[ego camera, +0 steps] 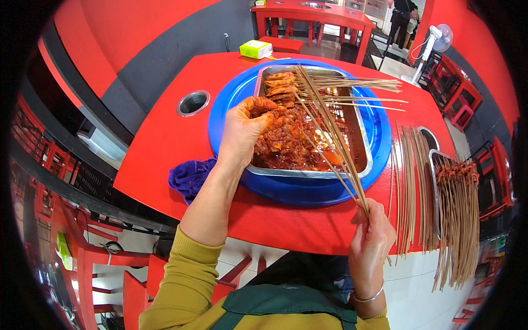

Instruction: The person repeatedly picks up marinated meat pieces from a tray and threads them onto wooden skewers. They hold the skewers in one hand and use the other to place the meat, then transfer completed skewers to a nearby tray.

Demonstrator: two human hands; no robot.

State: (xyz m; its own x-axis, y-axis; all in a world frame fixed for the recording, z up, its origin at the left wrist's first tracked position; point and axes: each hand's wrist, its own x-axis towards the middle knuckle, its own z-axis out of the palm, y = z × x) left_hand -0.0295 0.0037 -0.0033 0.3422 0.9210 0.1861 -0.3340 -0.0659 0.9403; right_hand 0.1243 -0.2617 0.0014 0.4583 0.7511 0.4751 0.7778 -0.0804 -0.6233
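My left hand [247,128] is over the left side of a metal tray [313,174], its sauce-stained fingers curled towards the thumb. Whether meat sits between those fingertips is hard to make out against the red food behind. Chunks of marinated meat [284,142] lie in red, oily sauce in the tray. In my right hand [373,231], near the table's front edge, is a bundle of thin wooden skewers [330,123], fanned out with its far ends over the tray. Loaded skewers [284,84] rest across the tray's far end, their bare sticks [375,84] pointing right.
Beneath the tray is a round blue plastic basin [225,103] on a red table [156,152]. A purple cloth [189,177] lies left, near a round metal-rimmed hole [193,103]. Loose skewers [408,185] and a second tray [435,198] with meat skewers [458,206] are right. A tissue pack [255,49] stands behind.
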